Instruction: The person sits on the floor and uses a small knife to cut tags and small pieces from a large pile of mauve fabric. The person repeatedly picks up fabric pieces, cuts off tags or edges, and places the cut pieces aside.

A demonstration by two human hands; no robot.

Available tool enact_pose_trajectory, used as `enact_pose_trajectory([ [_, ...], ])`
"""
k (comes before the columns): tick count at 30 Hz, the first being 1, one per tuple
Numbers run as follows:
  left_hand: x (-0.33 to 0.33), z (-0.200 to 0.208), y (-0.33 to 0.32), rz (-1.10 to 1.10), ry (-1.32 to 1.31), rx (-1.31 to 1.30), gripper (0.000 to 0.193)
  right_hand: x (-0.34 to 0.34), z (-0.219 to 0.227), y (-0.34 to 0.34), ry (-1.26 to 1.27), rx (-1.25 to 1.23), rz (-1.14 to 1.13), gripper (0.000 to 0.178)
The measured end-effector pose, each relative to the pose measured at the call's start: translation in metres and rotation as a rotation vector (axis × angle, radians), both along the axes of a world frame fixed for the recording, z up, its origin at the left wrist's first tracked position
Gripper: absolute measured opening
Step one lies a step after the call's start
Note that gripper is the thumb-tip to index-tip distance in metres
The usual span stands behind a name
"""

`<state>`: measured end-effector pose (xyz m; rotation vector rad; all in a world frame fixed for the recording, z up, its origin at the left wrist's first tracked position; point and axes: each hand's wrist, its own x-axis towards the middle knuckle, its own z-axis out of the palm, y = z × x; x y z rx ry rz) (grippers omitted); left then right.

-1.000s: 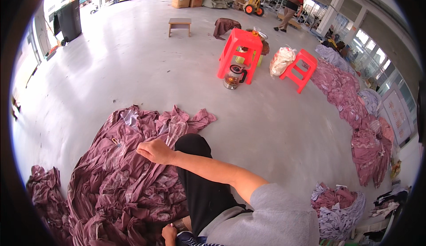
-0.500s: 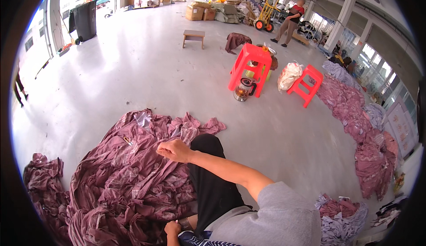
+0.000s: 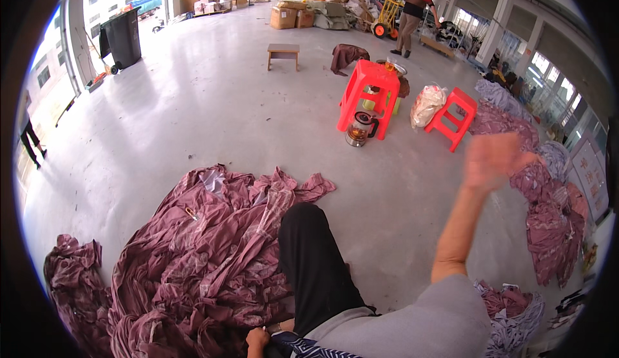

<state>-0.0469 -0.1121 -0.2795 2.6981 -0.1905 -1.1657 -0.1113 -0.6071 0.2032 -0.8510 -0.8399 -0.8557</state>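
- The right hand (image 3: 493, 158) is raised in the air over the bare floor (image 3: 213, 106), well clear of any cloth. It is blurred, so I cannot tell whether its fingers are spread or curled; it seems to hold nothing.
- The left hand (image 3: 258, 340) sits at the bottom edge, just beside the near edge of the cloth heap (image 3: 193, 261). Its fingers look curled, but what they grip is hidden.
- The cloth heap, dark pink and crumpled, lies on the floor to the left of the person's black-trousered leg (image 3: 313, 264) and partly under it.
- The cloth looks thin, soft and limp, light by the piece but likely to drag and tangle. A free edge or corner at the heap's rim seems the best place to pinch.
- Two red stools (image 3: 371, 93) and a glass kettle (image 3: 358, 129) stand well apart, farther across the floor.
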Motion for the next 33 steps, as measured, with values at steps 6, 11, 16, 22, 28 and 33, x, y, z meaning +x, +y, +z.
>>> enact_pose_trajectory([
  [6,-0.002,-0.053,0.020,-0.012,-0.022,0.019,0.041,0.032,-0.022,0.024,0.175,-0.134,0.085,0.059],
  [11,-0.003,-0.051,0.010,-0.101,-0.143,0.056,0.042,0.128,-0.132,0.080,0.601,-0.023,0.489,0.059],
  [16,-0.008,0.008,-0.015,-0.204,-0.176,0.049,0.039,0.187,-0.181,0.162,0.660,-0.187,0.738,0.052],
  [22,0.003,0.010,0.000,-0.191,-0.256,-0.076,0.032,0.250,-0.192,0.241,0.727,-0.495,0.762,0.050],
  [28,0.055,0.080,-0.020,-0.277,-0.389,-0.281,0.025,0.290,-0.266,0.259,0.915,-0.852,0.348,0.047],
  [33,0.100,0.124,0.015,-0.406,-0.356,-0.324,0.038,0.300,-0.276,0.287,0.870,-0.898,0.428,0.044],
])
